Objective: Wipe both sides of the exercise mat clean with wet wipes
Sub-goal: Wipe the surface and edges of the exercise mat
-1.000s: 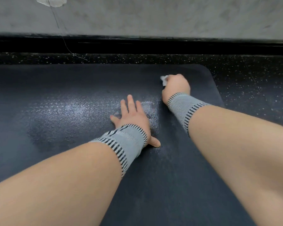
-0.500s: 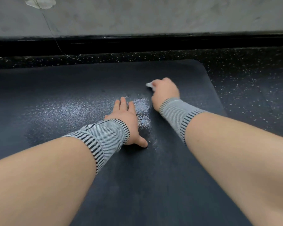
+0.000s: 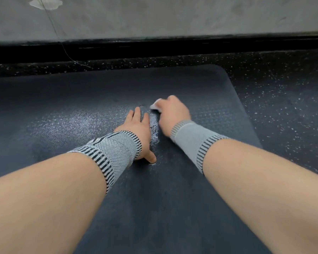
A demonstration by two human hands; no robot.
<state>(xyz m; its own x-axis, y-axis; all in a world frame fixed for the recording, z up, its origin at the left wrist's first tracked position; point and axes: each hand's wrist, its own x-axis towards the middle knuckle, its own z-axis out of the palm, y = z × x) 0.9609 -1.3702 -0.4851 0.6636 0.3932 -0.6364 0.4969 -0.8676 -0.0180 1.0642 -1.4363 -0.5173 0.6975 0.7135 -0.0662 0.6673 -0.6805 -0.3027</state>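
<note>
Dark exercise mat (image 3: 173,208) flat on the floor (image 3: 286,99), rounded far-right corner just short of the wall base, filling most of the view. Pebbled texture, with a wet sheen spread across the middle-left and a glistening streak between the two hands.

White wet wipe (image 3: 155,106) down on the mat near its centre, only a small blurred edge peeking out at the far-left side of the right hand.

Right hand (image 3: 173,116) curled over that wipe, fingers bunched around it, knuckles up, pressed onto the mat surface. Slight motion blur on the hand. Grey knitted wrist sleeve (image 3: 193,142) with dark striped bands wrapping the right wrist, bare forearm running back to the lower right.

Left hand (image 3: 138,129) just beside it, nearly touching, palm flat on the mat, fingers straight and together pointing away, thumb out to the near side with its tip on the mat. Nothing gripped there, just bracing. Matching striped wrist band (image 3: 110,153) on the left wrist, bare forearm trailing to the lower left.

Beyond the mat, black speckled floor, then a glossy black skirting strip (image 3: 154,46), then a grey wall (image 3: 173,15) carrying a pale patch (image 3: 45,3) at top left and a thin dark cord (image 3: 62,46) dropping from it to the floor.
</note>
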